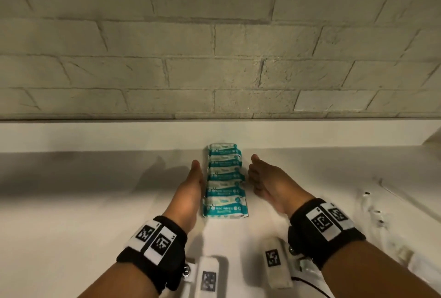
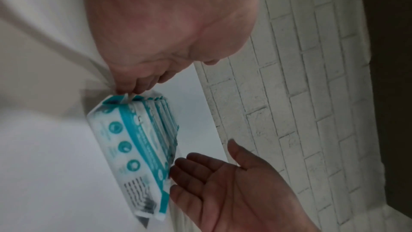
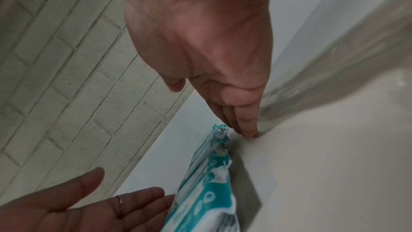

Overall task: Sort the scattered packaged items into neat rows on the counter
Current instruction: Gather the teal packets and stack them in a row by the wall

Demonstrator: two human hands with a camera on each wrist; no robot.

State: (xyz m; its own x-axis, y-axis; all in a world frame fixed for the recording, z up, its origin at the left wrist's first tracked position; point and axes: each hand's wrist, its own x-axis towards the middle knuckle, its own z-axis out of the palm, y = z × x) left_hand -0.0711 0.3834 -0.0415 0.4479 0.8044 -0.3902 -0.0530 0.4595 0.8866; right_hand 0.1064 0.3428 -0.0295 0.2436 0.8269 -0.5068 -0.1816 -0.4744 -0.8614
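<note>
Two flat hands flank the row of mini wipes packs (image 1: 225, 182) on the counter (image 1: 71, 202): left hand (image 1: 194, 182) at 9 o'clock, right hand (image 1: 265, 179) at 3 o'clock, fingers (image 2: 194, 161) straight, gripping nothing.

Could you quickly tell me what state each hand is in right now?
Left hand: open, straight fingers against the row of teal-and-white wipe packets.
Right hand: open, beside it, holding nothing.

Legible text: "MINI WIPES" printed in white on the teal band of the nearest wipes pack (image 1: 225, 206). Print on the packs behind it is blurred. Wristband markers (image 1: 328, 220) carry coded patterns only.
</note>
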